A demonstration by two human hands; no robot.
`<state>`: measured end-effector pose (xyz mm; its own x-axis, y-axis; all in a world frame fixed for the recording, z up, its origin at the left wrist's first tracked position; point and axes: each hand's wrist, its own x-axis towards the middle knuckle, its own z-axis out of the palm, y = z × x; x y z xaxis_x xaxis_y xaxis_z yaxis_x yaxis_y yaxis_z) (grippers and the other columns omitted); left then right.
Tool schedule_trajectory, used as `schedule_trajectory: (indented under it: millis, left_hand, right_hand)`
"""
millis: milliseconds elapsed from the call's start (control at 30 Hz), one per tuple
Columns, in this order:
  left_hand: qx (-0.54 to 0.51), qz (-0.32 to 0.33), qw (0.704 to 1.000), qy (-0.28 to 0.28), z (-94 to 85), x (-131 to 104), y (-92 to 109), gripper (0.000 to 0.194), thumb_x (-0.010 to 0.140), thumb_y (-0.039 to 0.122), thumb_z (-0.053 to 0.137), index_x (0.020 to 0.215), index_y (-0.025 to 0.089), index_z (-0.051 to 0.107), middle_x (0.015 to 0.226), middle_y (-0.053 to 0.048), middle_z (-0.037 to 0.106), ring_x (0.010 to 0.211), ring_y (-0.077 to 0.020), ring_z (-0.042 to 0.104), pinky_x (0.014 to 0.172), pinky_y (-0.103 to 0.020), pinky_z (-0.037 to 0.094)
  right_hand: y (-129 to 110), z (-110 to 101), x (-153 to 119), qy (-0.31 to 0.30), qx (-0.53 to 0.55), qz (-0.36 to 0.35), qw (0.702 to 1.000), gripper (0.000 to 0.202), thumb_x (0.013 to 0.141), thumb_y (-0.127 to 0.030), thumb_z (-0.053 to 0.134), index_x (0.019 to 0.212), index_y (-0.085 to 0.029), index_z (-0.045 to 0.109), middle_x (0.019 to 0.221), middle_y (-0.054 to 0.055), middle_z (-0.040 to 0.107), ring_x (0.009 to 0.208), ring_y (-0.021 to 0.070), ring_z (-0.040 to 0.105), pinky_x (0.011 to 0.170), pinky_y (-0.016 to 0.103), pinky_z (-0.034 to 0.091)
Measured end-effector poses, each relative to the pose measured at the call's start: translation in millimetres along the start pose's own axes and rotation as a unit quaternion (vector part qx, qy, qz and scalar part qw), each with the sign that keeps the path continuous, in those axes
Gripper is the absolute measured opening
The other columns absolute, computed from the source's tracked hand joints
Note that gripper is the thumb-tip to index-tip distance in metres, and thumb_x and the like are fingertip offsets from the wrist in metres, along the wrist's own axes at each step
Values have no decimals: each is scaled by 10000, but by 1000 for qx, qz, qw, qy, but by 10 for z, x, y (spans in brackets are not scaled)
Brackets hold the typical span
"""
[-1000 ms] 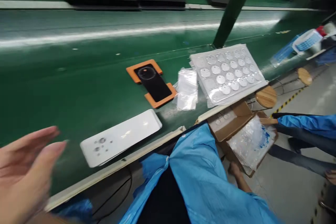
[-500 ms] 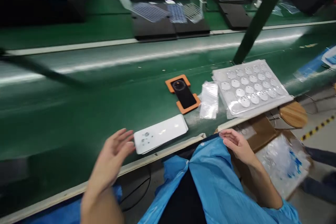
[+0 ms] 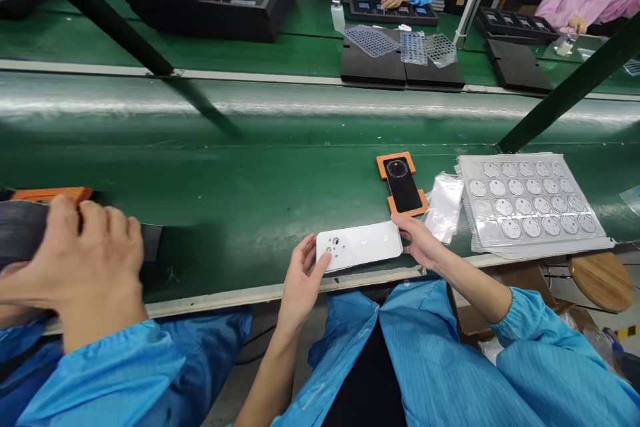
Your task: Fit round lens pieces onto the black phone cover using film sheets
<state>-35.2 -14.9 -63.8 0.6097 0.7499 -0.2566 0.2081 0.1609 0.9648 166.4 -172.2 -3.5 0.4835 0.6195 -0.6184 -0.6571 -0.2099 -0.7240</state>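
Note:
A small stack of thin white phone-shaped sheets point(image 3: 363, 245), with holes at the left end, lies near the front edge of the green bench. My left hand point(image 3: 303, 277) grips the left end, its thumb on the top face and its fingers at the far side. At the opposite end my right hand point(image 3: 420, 240) is closed around the right edge, some fingers hidden. Beyond the sheets, a black phone-shaped panel with a round camera ring point(image 3: 404, 188) sits in an orange holder point(image 3: 413, 159). Clear plastic sleeves point(image 3: 444, 207) lie right of that holder.
A clear tray of round discs point(image 3: 535, 203) stands at right. A neighbour's hand point(image 3: 95, 260) rests on a dark object at left. Across the bench, people work at black trays point(image 3: 390, 11). A green post point(image 3: 565, 97) rises behind the disc tray.
Both hands have closed in on the white sheets and now hold their ends; before, they were apart from them. The view has swung left, bringing in a neighbour's hand.

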Motion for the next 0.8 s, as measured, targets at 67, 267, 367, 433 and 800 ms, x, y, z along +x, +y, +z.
schedule_trajectory:
  millis: [67,267,367,433,800]
  left_hand:
    - [-7,-1,1000,15,28,-18,-33,621,849,474,675,1372,238,436,1514,-140,444,1429,-285,399,1181,-452,360]
    - [-27,10,999,42,104,-90,-23,555,861,462,655,1326,225,468,1468,-129,505,1402,-289,442,1134,-413,437]
    - [-56,1,997,53,125,-115,-20,543,846,458,664,1297,212,488,1438,-131,538,1385,-297,462,1122,-419,450]
    - [-63,0,997,51,118,-127,-40,553,843,470,662,1298,209,490,1427,-131,549,1378,-302,471,1129,-431,442]
    - [-46,-38,993,-102,-291,77,-17,1059,591,350,897,1490,205,358,1466,-194,494,1346,-345,498,1163,-503,372]
  right_hand:
    - [-17,17,20,6,-9,15,1000,436,687,-557,796,859,-187,643,949,60,709,894,200,623,616,259,478]
    - [47,65,93,13,-36,28,999,393,618,-413,880,857,-157,701,902,69,736,789,184,661,648,279,512]
    - [79,133,79,-23,-34,25,999,445,530,-304,922,894,-151,716,969,73,746,874,202,682,787,308,539]
    - [92,177,50,-34,-45,25,998,500,482,-248,929,919,-155,703,996,71,744,924,215,684,863,331,535]
    - [376,36,66,-52,-138,-87,985,709,469,-317,930,1051,-234,534,967,11,677,897,215,650,809,334,532]
